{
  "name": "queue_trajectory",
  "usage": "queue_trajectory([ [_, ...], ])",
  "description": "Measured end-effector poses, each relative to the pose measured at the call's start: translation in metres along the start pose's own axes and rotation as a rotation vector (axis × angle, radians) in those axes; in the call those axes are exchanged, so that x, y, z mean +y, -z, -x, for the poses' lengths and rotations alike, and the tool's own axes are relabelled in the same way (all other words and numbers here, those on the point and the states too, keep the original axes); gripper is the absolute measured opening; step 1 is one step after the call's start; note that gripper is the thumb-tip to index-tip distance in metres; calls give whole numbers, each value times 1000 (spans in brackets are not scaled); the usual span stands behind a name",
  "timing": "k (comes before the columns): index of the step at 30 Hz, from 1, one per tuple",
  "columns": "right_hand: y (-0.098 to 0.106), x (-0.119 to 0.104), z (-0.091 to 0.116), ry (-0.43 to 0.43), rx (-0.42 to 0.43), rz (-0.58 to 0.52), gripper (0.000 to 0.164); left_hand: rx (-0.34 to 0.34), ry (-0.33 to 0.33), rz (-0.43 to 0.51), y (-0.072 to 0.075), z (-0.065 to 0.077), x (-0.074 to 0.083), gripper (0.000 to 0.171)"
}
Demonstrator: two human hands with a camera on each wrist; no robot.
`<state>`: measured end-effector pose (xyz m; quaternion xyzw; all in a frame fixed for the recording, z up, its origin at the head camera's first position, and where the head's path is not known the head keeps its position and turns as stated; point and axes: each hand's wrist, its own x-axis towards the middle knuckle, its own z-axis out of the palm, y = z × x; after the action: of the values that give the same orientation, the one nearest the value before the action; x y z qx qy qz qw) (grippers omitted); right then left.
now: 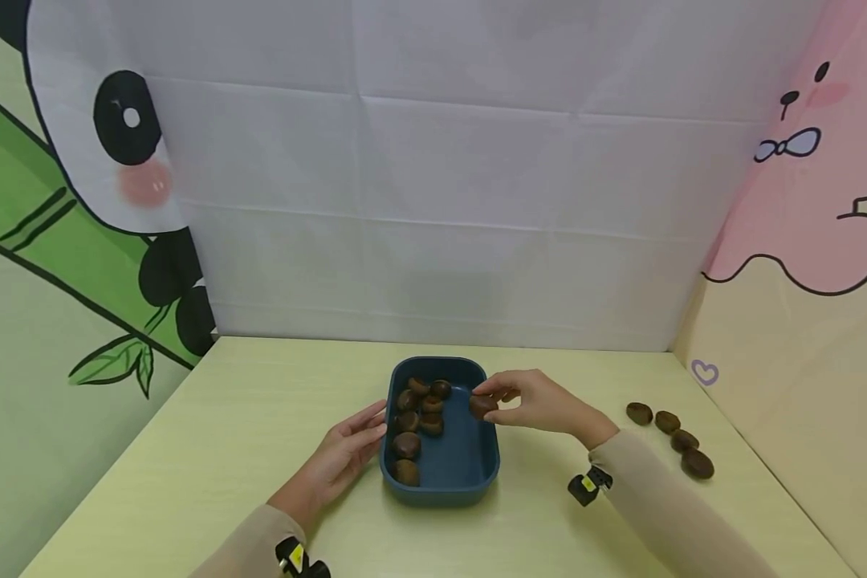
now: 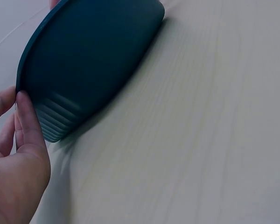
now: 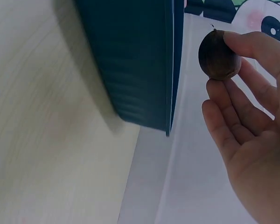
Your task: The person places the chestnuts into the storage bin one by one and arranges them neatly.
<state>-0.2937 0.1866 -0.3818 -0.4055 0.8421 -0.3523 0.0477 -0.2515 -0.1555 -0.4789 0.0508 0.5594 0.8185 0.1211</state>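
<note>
My right hand [image 1: 545, 405] pinches a dark brown chestnut [image 1: 482, 406] between thumb and fingers, over the right rim of a blue rectangular box [image 1: 466, 474]. In the right wrist view, the chestnut [image 3: 217, 55] shows its rounded, glossy shell beside the box wall [image 3: 135, 70]. With fairly straight fingers, my left hand [image 1: 343, 457] touches the left side of the box; the left wrist view has its fingertips [image 2: 25, 100] against the wall near the rim. Several chestnuts [image 1: 407, 445] lie in rows along the left half of the box, some showing a lighter brown face.
To the right on the pale yellow table [image 1: 318, 369], several more chestnuts [image 1: 684, 441] form a slanting line. A white cloth wall [image 1: 433, 273] stands behind the table, with cartoon-printed panels at left and right.
</note>
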Motion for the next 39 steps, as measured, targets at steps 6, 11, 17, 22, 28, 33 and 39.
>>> queue_trajectory([
  [6, -25, -6, -21, 54, -74, -16, 35, 8, 3, -15, -1, 1, 1, 61],
  [11, -46, -5, -35, 71, -146, -9, 35, 11, 5, -8, -1, 2, 2, 61],
  [17, -61, 1, -46, 62, -195, 52, 31, 2, 4, 3, -1, 1, 2, 61],
  [22, -66, -1, -50, 43, -220, 140, 30, -8, -2, -2, -1, 1, 1, 61],
  [28, -69, -1, -53, 20, -241, 234, 29, -2, -16, 1, -2, 0, 0, 61],
  [33, -70, 0, -53, 23, -214, 249, 28, 0, -23, 1, -1, 0, -1, 60],
  [39, -71, 2, -53, 31, -192, 262, 28, -7, -19, -4, 0, 0, -1, 61],
])
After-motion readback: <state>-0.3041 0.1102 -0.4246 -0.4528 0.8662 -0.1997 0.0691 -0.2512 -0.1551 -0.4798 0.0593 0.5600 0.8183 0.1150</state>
